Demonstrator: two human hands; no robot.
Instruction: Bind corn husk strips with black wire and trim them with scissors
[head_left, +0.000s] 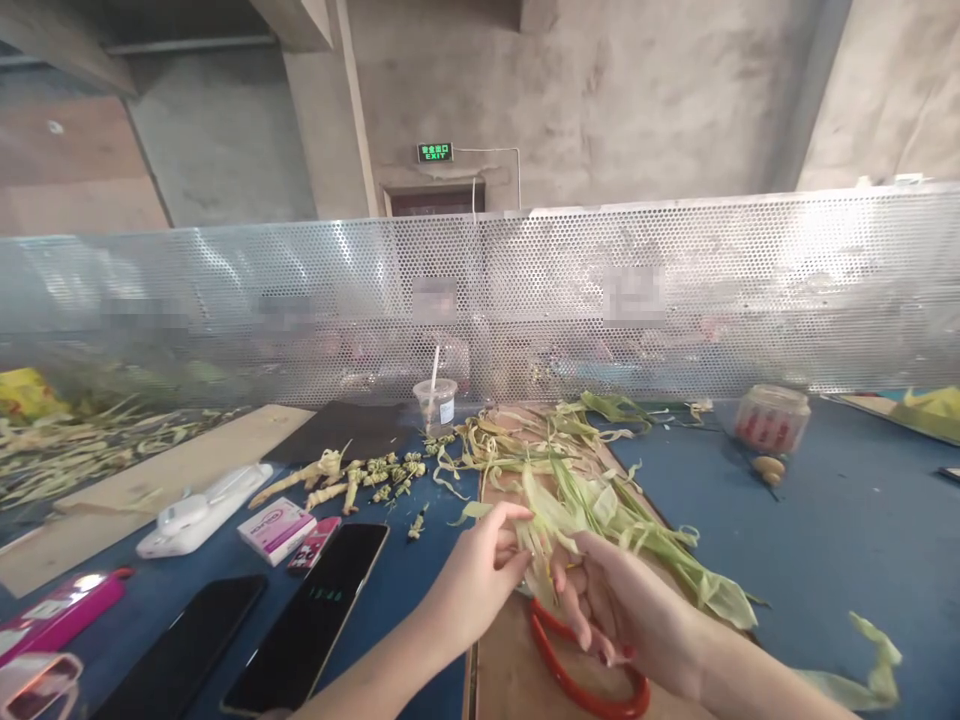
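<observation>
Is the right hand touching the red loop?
Cannot tell. In the head view, the right hand overlaps part of the red loop, hiding any contact or gap between them.

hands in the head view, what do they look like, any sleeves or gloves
The left hand and right hand are both bare and slim-fingered; no glove, ring, watch or sleeve shows. One right nail may wear red polish.

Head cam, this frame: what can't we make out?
All in the head view:
Red handle: the rest hidden by right hand and pale leaf.
Left hand: curled fingers hide any grip.
Cup label: too small to read.
Glasses: cut off by left edge.
Mesh screen: shapes behind it blurred through its holes.
</observation>
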